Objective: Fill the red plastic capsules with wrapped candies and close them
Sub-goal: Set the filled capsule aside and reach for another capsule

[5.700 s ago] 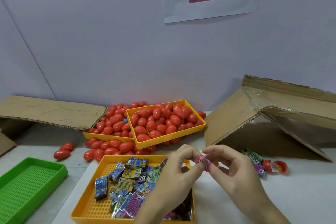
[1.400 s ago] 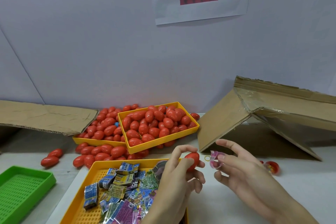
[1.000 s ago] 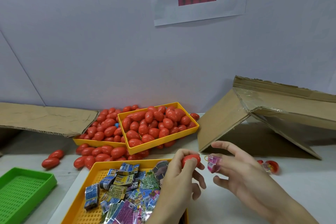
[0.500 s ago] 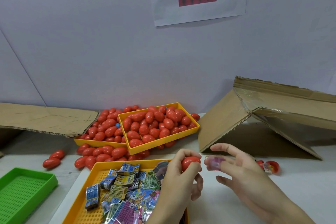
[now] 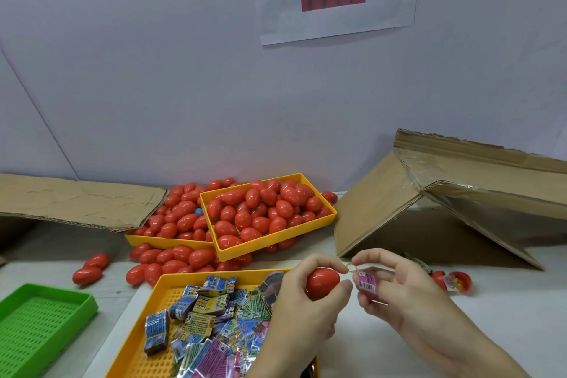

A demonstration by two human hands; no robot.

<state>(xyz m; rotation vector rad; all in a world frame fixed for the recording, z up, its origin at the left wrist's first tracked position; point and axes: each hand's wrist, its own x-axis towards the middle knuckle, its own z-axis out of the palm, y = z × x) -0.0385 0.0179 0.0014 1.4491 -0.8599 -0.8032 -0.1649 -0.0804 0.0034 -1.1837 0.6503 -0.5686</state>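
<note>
A person's left hand (image 5: 302, 291) curls round a red capsule (image 5: 322, 283), thumb and fingers closed on it, its long axis lying roughly level and pointing toward the other hand. Just to the right, almost touching, the right hand (image 5: 395, 288) pinches a pink wrapped candy (image 5: 365, 281) against its curled fingers, a small yellow ring (image 5: 351, 268) caught between the two hands' fingertips. The capsule looks closed; it likely needs opening before the candy goes in.

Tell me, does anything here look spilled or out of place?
Yes. Red capsules lie spilled on the table around the overfull yellow trays, two strayed left, and one blue capsule sits among the red.
</note>
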